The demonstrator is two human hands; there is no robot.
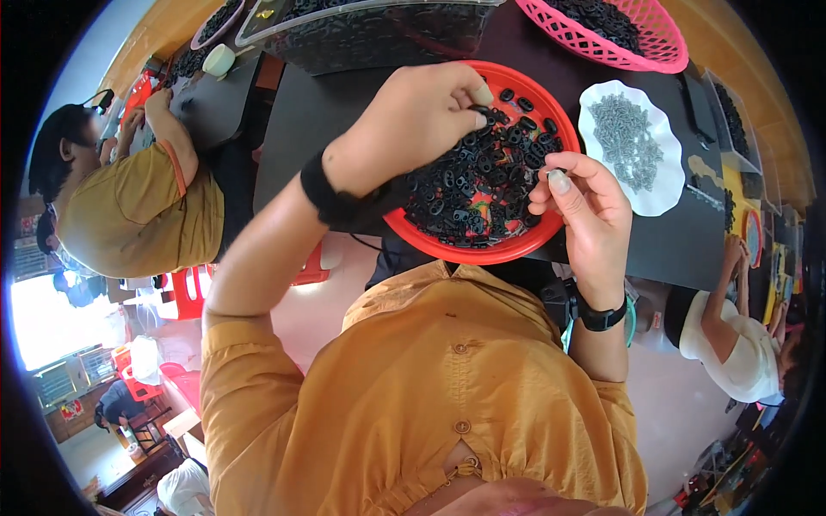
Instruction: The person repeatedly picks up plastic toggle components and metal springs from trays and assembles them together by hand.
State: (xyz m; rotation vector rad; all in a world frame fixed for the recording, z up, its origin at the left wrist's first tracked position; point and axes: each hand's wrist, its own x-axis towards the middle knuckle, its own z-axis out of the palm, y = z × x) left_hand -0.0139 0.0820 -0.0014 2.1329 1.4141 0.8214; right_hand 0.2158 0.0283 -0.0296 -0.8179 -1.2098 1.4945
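Note:
A red round tray in front of me holds a heap of small black plastic pieces, many with two holes, like cord locks. Over its far left part, my left hand is closed, thumb and fingertips pinching one of these black pieces. At the tray's right rim my right hand has thumb and index finger pressed together; whatever is between them is too small to make out. Just beyond that hand stands a white wavy-edged dish with many tiny silvery pieces that look like springs.
A clear plastic bin of black pieces stands behind the tray, and a pink basket of them at the far right. The dark table lies beneath. Co-workers sit at left and at right.

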